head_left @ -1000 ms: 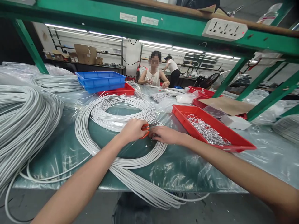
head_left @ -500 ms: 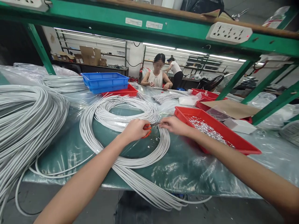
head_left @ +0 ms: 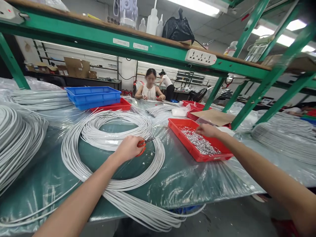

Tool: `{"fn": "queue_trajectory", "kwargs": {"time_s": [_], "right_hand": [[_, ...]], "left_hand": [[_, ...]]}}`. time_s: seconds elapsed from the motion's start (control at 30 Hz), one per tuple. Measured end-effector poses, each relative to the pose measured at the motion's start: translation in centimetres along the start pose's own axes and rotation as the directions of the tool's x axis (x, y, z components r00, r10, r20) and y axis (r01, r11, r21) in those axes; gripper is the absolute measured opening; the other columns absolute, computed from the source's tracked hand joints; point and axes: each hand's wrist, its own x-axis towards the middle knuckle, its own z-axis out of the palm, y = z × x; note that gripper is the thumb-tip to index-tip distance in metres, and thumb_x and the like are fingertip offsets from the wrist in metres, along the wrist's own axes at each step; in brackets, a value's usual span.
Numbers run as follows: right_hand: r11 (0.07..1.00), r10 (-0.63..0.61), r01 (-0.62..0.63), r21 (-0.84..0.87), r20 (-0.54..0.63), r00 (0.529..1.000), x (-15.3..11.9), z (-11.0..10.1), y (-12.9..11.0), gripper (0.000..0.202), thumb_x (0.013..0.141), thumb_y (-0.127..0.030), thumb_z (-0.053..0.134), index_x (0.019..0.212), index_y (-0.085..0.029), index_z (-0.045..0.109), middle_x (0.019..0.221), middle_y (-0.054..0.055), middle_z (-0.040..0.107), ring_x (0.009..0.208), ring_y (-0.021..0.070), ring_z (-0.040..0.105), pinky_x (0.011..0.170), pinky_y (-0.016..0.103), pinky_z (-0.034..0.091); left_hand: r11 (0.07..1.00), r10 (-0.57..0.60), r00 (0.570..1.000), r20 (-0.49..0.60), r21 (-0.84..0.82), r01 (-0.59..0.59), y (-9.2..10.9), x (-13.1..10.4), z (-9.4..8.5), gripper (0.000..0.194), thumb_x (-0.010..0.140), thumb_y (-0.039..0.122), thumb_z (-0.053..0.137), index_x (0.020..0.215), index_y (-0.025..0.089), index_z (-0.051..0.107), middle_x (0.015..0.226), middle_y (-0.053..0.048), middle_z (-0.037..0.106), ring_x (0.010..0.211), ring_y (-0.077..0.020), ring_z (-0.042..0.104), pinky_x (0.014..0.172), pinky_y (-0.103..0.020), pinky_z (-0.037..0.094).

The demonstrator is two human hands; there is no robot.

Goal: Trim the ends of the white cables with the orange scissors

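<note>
My left hand (head_left: 129, 148) is closed round the orange handles of a pair of scissors (head_left: 142, 144), whose dark blades point right over a coil of grey cable (head_left: 158, 164). At the red tray (head_left: 195, 154), my right hand (head_left: 207, 130) hangs over a spread of small silvery pieces (head_left: 199, 140). Its fingers are pinched together, and whatever they hold is too small to make out. A second, smaller ring of cable (head_left: 95, 138) overlaps the back of the coil.
Thick cable bundles (head_left: 19, 141) lie at the left. Blue trays (head_left: 93, 95) rest on a red one behind the coils. A green shelf frame (head_left: 158, 46) crosses above the table. A person (head_left: 149, 89) sits opposite, another stands behind.
My right hand has left the scissor tips and moved right, over the red tray. The left hand still holds the scissors. The view has turned to the right and up.
</note>
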Motion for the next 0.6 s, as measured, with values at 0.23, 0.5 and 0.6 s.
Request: {"fn": "queue_trajectory", "kwargs": {"time_s": [0.23, 0.5, 0.6], "right_hand": [[0.985, -0.165, 0.163, 0.052, 0.035, 0.986, -0.2, 0.7, -5.1, 0.033, 0.092, -0.036, 0.048, 0.094, -0.015, 0.074, 0.099, 0.015, 0.075, 0.088, 0.0271, 0.07, 0.078, 0.035, 0.052], [0.699, -0.692, 0.705, 0.121, -0.132, 0.71, -4.6, 3.7, -18.4, 0.033, 0.098, -0.021, 0.039, 0.12, -0.02, 0.064, 0.119, 0.012, 0.066, 0.114, 0.0254, 0.056, 0.096, 0.043, 0.044], [0.712, -0.689, 0.696, 0.089, -0.099, 0.718, -4.9, 4.5, -19.8, 0.03, 0.099, -0.021, 0.04, 0.111, -0.018, 0.067, 0.11, 0.011, 0.068, 0.108, 0.0259, 0.056, 0.09, 0.041, 0.043]], "left_hand": [[1.0, -0.001, 1.0, 0.007, -0.012, 0.001, -0.1, -0.1, 0.0, 0.013, 0.074, 0.017, 0.048, 0.064, 0.02, 0.055, 0.059, -0.002, 0.056, 0.057, -0.0163, 0.047, 0.056, -0.028, 0.023], [1.0, 0.002, 1.0, 0.018, -0.004, -0.002, -0.1, 0.1, 0.1, 0.013, 0.074, 0.017, 0.049, 0.066, 0.02, 0.059, 0.062, -0.003, 0.06, 0.058, -0.0163, 0.048, 0.057, -0.028, 0.025], [1.0, 0.012, 1.0, 0.01, -0.005, -0.012, 0.0, 0.0, 0.1, 0.014, 0.075, 0.016, 0.049, 0.067, 0.019, 0.061, 0.063, -0.005, 0.062, 0.06, -0.0168, 0.05, 0.056, -0.028, 0.024]]}}
